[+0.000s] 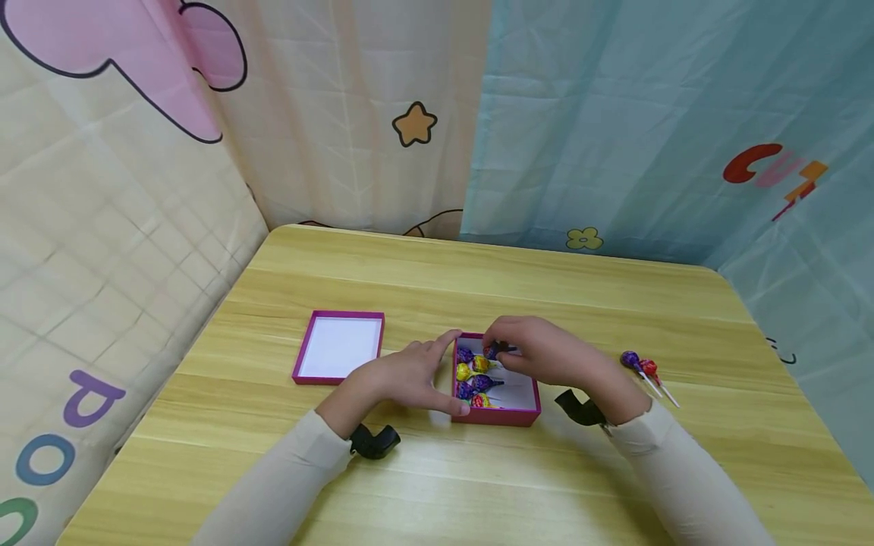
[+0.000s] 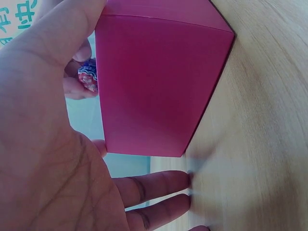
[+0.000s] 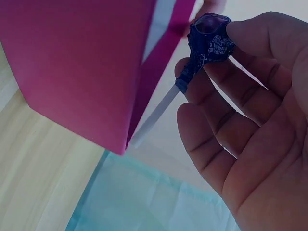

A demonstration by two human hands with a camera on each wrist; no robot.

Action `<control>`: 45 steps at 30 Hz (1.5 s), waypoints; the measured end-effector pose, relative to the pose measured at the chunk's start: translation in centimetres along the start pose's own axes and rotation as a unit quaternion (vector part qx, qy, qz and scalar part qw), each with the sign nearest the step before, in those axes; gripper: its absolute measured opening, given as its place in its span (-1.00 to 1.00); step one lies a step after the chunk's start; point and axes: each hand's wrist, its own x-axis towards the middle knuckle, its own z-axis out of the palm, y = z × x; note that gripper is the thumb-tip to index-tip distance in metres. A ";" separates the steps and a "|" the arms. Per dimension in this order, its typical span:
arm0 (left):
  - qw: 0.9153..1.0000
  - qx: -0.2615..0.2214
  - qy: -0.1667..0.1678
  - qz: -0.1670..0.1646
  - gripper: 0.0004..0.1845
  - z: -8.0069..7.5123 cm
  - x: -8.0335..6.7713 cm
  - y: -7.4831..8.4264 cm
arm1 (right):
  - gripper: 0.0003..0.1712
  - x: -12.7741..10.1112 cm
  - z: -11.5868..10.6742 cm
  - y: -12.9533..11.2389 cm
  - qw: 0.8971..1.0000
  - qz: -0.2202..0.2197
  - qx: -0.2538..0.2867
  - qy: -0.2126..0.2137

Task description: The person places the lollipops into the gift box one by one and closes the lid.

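We take the magenta box (image 1: 496,415) as our landmark; it stands on a light wooden table (image 1: 478,485), a little nearer to us than the middle of the table. Behind the table hang cloth curtains, a cream one (image 1: 328,114) with a star and pink shapes on the left side, and a pale blue one (image 1: 649,129) with coloured letters on the right side.

Inside the box, on its white floor, lie several wrapped lollipops (image 1: 474,377), purple and yellow ones, gathered in its left part.

Our left hand (image 1: 410,375) rests against the left wall of the box, fingers straight and spread, the thumb along the near corner; in the left wrist view the palm lies flat beside the magenta wall and the fingertips touch the table. Our right hand (image 1: 539,350) is above the far edge of the box and pinches a purple lollipop (image 3: 209,41) between thumb and fingertips; in the right wrist view its white stick points down beside the box wall.

To the right of the box, apart from it, two more lollipops (image 1: 642,368) lie on the table, one purple and one red. To the left of the box, a little farther away, lies the box lid (image 1: 339,346) with its white inside up.
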 end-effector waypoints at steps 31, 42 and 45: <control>1.000 -0.003 -0.005 0.003 0.28 0.0 -0.2 0.0 | -0.94 2.6 3.0 -0.1 0.993 -0.040 -0.105 -0.026; 1.000 0.006 -0.004 -0.002 0.29 0.0 -0.1 0.1 | -0.93 2.8 3.3 -0.1 0.993 -0.040 -0.114 -0.014; 1.000 0.007 -0.005 -0.001 0.28 -0.1 -0.2 0.1 | -0.92 2.8 3.3 -0.2 0.993 -0.041 -0.113 -0.012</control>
